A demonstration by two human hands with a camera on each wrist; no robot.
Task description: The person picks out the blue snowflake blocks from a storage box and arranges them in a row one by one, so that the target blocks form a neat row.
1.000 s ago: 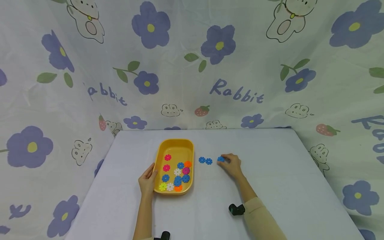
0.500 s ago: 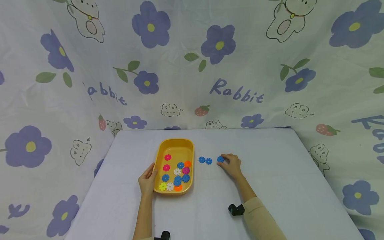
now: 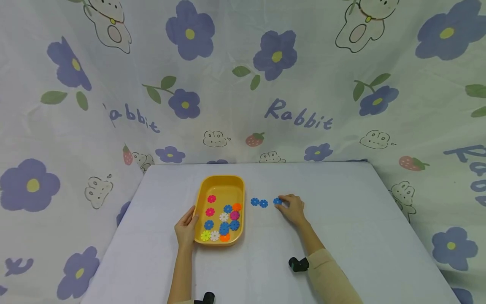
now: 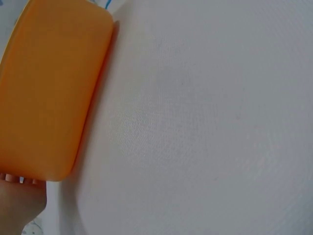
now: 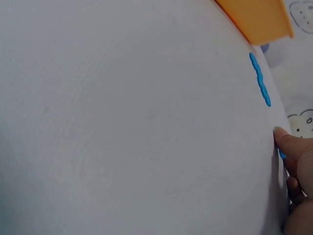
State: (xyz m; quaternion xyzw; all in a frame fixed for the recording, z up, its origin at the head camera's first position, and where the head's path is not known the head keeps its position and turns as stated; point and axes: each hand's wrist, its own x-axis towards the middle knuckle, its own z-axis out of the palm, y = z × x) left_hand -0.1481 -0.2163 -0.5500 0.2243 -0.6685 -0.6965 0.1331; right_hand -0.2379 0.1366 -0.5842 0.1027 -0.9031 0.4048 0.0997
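Right hand (image 3: 293,210) is pinching blue disc (image 3: 277,201), left hand (image 3: 185,229) gripping tray (image 3: 228,192); a leftward slip could be jostling the blue pair (image 3: 263,204).

In front of you, on the curtain (image 3: 235,93), you could read the word "Rabbit" (image 3: 298,116), printed in blue letters like handwriting, with a capital R. More to the left, on the same cloth, you could read "abbit" (image 3: 133,118); before its first letter only a thin stroke showed. At the right edge of your head view, a third blue word (image 3: 477,169) ran into the border, so it was only partly visible. Low at the left, a blue mark (image 3: 18,267) resembled lettering, but was not legible.
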